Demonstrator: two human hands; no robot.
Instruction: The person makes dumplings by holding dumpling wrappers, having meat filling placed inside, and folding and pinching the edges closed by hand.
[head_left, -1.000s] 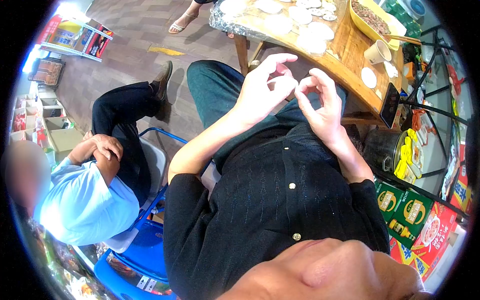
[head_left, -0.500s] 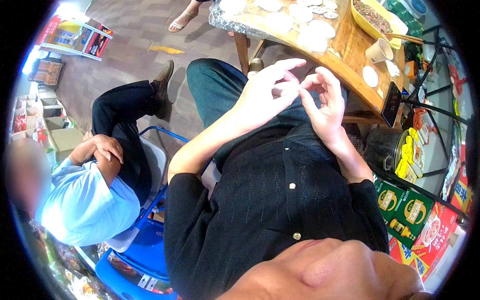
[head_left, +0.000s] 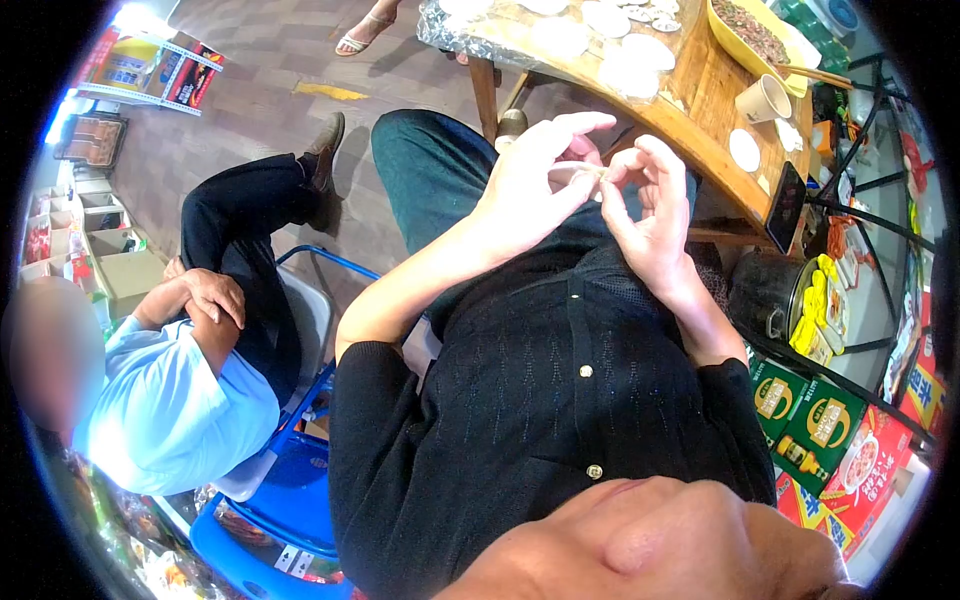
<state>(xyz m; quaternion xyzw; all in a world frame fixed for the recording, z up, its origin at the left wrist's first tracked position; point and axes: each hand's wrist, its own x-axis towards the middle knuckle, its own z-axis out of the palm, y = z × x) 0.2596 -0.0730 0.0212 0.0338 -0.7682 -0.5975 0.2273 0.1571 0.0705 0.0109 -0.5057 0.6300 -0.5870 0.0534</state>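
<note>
1 wooden table (head_left: pixel 698 106) is standing at 1 o'clock from the left hand (head_left: pixel 537 184) and right hand (head_left: pixel 645 202), carrying 1 yellow tray (head_left: pixel 738 46) at 1–2. 2 hands are pinching, closing the gap of 1 s ago. 1 paper cup (head_left: pixel 761 100) is sitting at 2, 1 lone white round (head_left: pixel 743 150) at 2–3. 1 pale piece (head_left: pixel 599 172) is now showing between their tips, so both are working it.

Fingers (head_left: pixel 578 191) largely hide a pale piece (head_left: pixel 599 172); the top edge crops the table (head_left: pixel 690 122).
</note>
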